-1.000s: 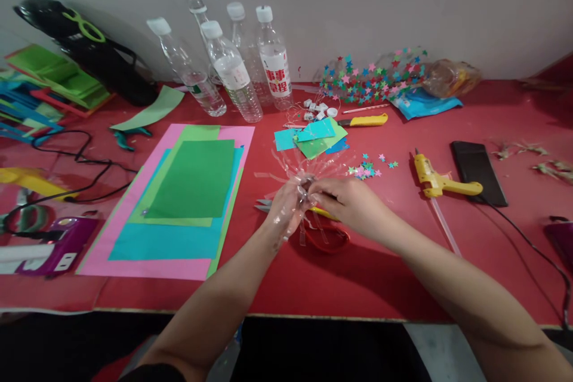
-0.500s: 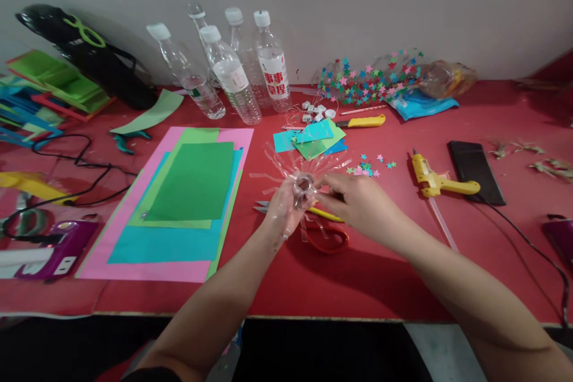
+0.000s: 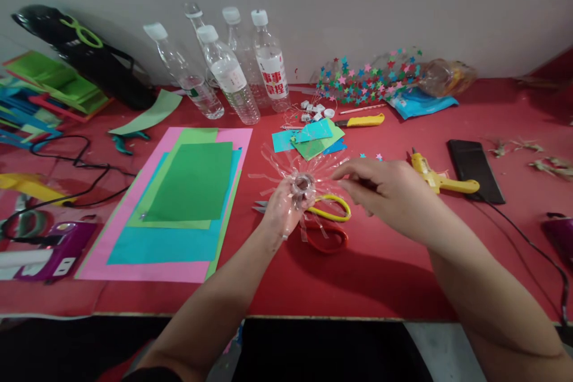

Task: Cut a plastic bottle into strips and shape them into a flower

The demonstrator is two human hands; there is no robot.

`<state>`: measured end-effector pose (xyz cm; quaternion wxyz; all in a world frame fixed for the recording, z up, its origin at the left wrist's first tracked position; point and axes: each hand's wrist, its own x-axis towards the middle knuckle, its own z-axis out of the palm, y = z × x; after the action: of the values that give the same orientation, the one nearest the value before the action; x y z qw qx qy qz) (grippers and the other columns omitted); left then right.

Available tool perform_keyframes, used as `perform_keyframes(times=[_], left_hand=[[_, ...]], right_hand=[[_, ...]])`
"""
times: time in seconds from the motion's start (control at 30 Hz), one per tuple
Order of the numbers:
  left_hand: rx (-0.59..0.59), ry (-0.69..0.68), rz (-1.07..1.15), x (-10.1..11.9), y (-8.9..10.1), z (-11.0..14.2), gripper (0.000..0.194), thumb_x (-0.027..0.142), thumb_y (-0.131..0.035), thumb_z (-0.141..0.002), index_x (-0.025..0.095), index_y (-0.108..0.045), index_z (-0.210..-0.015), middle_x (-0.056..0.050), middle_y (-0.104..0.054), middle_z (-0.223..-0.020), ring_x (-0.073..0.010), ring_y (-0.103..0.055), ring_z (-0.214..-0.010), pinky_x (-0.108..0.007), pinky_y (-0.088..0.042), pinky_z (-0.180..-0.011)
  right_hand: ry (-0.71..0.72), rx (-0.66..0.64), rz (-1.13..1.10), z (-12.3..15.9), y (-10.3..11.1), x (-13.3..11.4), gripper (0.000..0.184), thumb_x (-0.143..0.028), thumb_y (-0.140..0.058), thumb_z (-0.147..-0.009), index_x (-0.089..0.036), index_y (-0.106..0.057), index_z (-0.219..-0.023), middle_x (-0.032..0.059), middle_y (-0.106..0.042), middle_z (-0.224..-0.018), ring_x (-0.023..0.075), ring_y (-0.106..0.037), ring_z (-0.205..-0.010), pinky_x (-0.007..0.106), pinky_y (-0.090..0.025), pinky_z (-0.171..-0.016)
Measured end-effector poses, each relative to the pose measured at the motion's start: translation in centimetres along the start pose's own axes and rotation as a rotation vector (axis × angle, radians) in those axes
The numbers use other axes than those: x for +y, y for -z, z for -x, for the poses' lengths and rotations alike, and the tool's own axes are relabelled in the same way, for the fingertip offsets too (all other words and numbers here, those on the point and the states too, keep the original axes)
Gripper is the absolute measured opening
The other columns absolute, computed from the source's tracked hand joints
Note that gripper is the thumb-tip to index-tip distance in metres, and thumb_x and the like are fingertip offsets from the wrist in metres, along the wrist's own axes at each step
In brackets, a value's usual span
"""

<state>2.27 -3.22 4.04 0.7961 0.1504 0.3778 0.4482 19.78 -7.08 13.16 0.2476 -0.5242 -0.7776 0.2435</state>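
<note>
My left hand point(image 3: 281, 210) is closed around a clear cut plastic bottle piece point(image 3: 302, 174), whose strips fan outward above the red table point(image 3: 367, 274). My right hand point(image 3: 388, 190) hovers just to the right of it, fingers loosely bent and apart, holding nothing I can see. Under the hands lie scissors point(image 3: 329, 215) with yellow and red handles. Small coloured paper stars point(image 3: 372, 157) lie partly hidden behind my right hand.
Coloured paper sheets point(image 3: 188, 191) lie at left. Several water bottles point(image 3: 233, 71) stand by the wall. A yellow glue gun point(image 3: 436, 179), a black phone point(image 3: 475, 170), a yellow utility knife point(image 3: 363, 121), paper scraps point(image 3: 316, 137) and a star-covered plastic piece point(image 3: 371, 77) lie around.
My right hand has let go of the plastic piece and moved right, uncovering the yellow scissor handle. My left hand keeps the piece in about the same place.
</note>
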Motion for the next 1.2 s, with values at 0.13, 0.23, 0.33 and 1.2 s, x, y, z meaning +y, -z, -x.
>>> perform_keyframes(times=[0.13, 0.23, 0.33, 1.2], left_hand=[[-0.047, -0.084, -0.029, -0.4, 0.8, -0.4, 0.024, 0.016, -0.039, -0.088, 0.014, -0.058, -0.073, 0.000, -0.049, -0.060, -0.0079, -0.041, -0.046, -0.019, -0.031, -0.045], [-0.026, -0.103, -0.039, -0.5, 1.0, -0.6, 0.022, 0.017, -0.042, -0.086, 0.013, -0.060, -0.074, -0.001, -0.051, -0.062, -0.0087, -0.045, -0.049, -0.020, -0.033, -0.045], [-0.024, -0.119, -0.047, -0.5, 0.9, -0.4, 0.022, 0.018, -0.043, -0.086, 0.013, -0.062, -0.075, -0.002, -0.053, -0.062, -0.0091, -0.046, -0.050, -0.021, -0.036, -0.047], [-0.175, -0.284, -0.070, -0.9, 0.7, 0.1, 0.016, 0.017, -0.064, -0.071, 0.020, -0.060, -0.087, 0.000, -0.063, -0.084, -0.0123, -0.061, -0.076, -0.028, -0.050, -0.077]], right_hand=[[-0.001, 0.088, 0.051, 0.4, 1.1, -0.5, 0.012, -0.023, -0.056, -0.090, -0.022, -0.068, -0.091, -0.0053, -0.062, -0.060, 0.0058, -0.052, -0.048, 0.018, -0.036, -0.051], [0.002, 0.115, 0.098, 0.5, 1.2, -0.6, 0.013, -0.027, -0.056, -0.090, -0.023, -0.069, -0.091, -0.0037, -0.065, -0.064, 0.0067, -0.052, -0.049, 0.019, -0.037, -0.052], [-0.005, 0.124, 0.113, 0.5, 1.1, -0.5, 0.014, -0.030, -0.057, -0.090, -0.023, -0.069, -0.091, -0.0020, -0.067, -0.067, 0.0086, -0.055, -0.052, 0.021, -0.039, -0.053], [0.012, -0.095, 0.324, -0.6, -2.5, -0.2, 0.020, -0.026, -0.053, -0.091, -0.019, -0.071, -0.095, 0.0023, -0.069, -0.067, 0.0116, -0.052, -0.054, 0.025, -0.025, -0.053]])
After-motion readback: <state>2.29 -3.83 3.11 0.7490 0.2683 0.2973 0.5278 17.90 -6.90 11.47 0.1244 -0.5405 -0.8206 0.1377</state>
